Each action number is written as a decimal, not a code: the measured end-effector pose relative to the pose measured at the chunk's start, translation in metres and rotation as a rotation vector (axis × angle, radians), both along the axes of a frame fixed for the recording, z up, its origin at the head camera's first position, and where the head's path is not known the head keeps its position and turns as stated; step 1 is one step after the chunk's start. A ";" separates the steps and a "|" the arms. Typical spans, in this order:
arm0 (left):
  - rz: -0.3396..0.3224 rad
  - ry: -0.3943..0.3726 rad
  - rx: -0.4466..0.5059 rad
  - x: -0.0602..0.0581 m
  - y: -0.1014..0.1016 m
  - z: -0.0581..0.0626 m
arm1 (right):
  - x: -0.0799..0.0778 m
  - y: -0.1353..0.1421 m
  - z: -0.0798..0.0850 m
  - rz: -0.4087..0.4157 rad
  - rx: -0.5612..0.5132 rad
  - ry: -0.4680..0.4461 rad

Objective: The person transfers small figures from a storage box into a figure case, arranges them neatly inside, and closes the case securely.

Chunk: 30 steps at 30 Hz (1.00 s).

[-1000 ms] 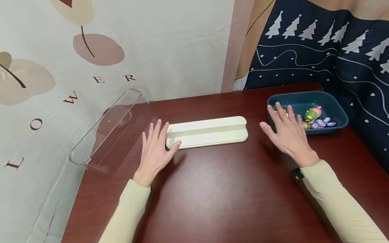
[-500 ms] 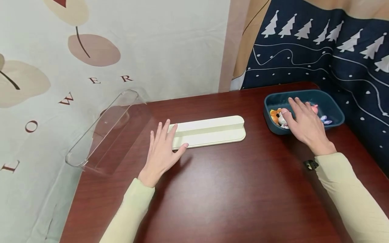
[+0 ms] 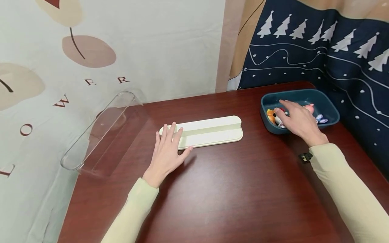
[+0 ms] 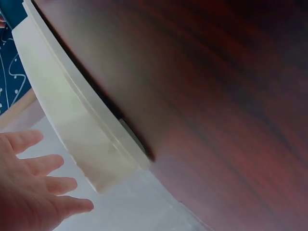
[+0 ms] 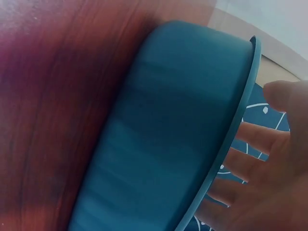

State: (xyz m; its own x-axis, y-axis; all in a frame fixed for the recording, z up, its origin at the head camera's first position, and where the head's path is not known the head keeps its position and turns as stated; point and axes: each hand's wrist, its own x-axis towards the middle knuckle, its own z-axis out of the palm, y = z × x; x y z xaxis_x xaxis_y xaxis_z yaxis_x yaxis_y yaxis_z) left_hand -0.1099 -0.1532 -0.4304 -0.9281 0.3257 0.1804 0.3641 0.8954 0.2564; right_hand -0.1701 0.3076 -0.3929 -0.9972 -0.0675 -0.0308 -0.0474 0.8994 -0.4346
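My left hand (image 3: 166, 153) is spread over the left end of a long cream stepped stand (image 3: 212, 133). In the left wrist view that hand's fingers (image 4: 43, 165) show apart from the stand (image 4: 77, 110), pinching nothing. My right hand (image 3: 299, 123) is over a dark blue plastic bin (image 3: 275, 128), its fingers loosely bent downward. Beyond the bin's rim (image 5: 234, 130) the right wrist view shows those fingers extended, with nothing between them. Inside lie small toy figures: an orange one (image 3: 269, 114), a white-and-black one (image 3: 279, 123), a pink one (image 3: 309, 108) and a purple piece (image 3: 320, 118). My right hand hides others.
A clear plastic cover (image 3: 104, 138) leans at the left by the printed wall cloth (image 3: 170, 50). Dark cloth with white trees (image 3: 291, 57) hangs behind the bin. All stands on a reddish-brown wooden table (image 3: 225, 189).
My right hand has moved from the bin's left side to over its inside, its fingers now bent downward. My left hand has shifted right, further over the stand's end. The head view has turned slightly.
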 end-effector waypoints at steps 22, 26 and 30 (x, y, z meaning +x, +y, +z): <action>-0.114 -0.014 -0.019 0.003 0.052 0.008 | -0.022 -0.004 0.006 0.087 0.083 -0.101; -0.115 -0.022 -0.014 0.002 0.055 0.007 | -0.023 -0.001 0.003 0.140 0.093 -0.120; -0.124 -0.010 -0.017 0.001 0.058 0.006 | -0.026 -0.001 -0.001 0.211 0.128 -0.145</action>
State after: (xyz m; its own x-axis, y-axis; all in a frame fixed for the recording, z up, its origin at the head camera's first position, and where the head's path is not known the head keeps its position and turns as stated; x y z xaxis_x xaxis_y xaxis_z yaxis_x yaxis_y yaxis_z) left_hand -0.1089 -0.0949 -0.4241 -0.8820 0.4414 0.1649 0.4702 0.8477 0.2456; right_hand -0.1960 0.3064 -0.3934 -0.9462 -0.2592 -0.1937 -0.1849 0.9243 -0.3339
